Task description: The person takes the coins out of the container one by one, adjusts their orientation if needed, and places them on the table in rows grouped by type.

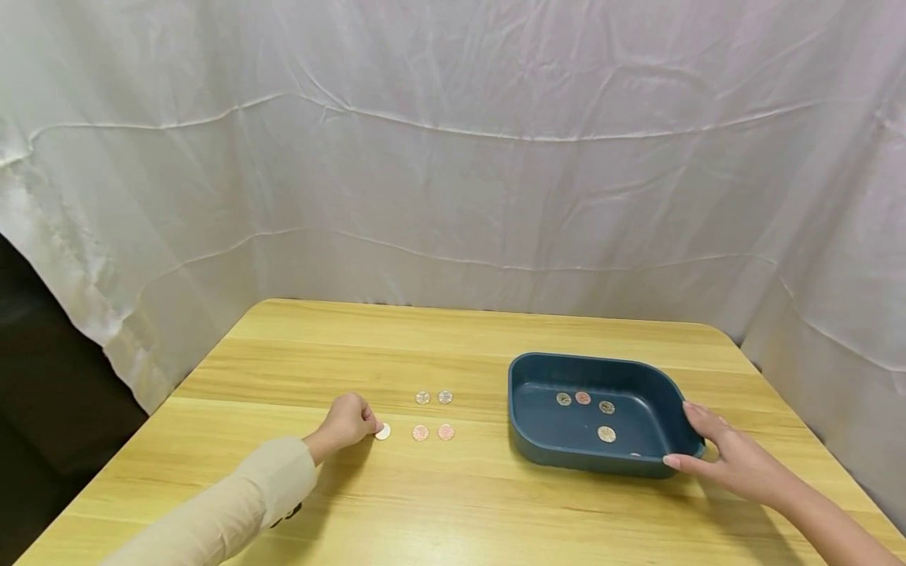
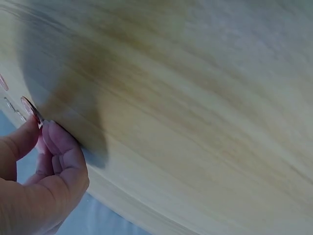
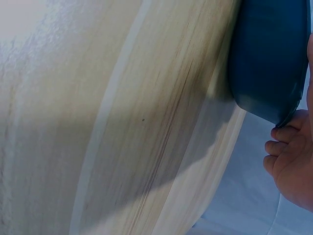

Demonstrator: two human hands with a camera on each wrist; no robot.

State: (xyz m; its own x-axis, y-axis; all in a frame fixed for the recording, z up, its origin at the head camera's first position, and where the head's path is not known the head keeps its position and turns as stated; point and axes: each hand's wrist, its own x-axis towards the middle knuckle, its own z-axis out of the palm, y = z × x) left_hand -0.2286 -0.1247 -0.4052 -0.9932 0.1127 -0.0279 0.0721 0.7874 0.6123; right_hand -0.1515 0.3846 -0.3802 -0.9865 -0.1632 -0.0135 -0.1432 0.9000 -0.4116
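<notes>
My left hand pinches a pale coin at the tabletop. In the left wrist view, that coin stands tilted at the tips of the thumb and fingers. Just right of it lie two copper-coloured coins, with two silvery coins behind them. My right hand grips the right end of a dark blue tray, thumb at the front and fingers along the side. Inside the tray are several coins, one copper-coloured; the near wall mostly hides one more.
The wooden table has rounded far corners. A pale curtain hangs behind it and along both sides. Something dark lies beyond the table's left edge.
</notes>
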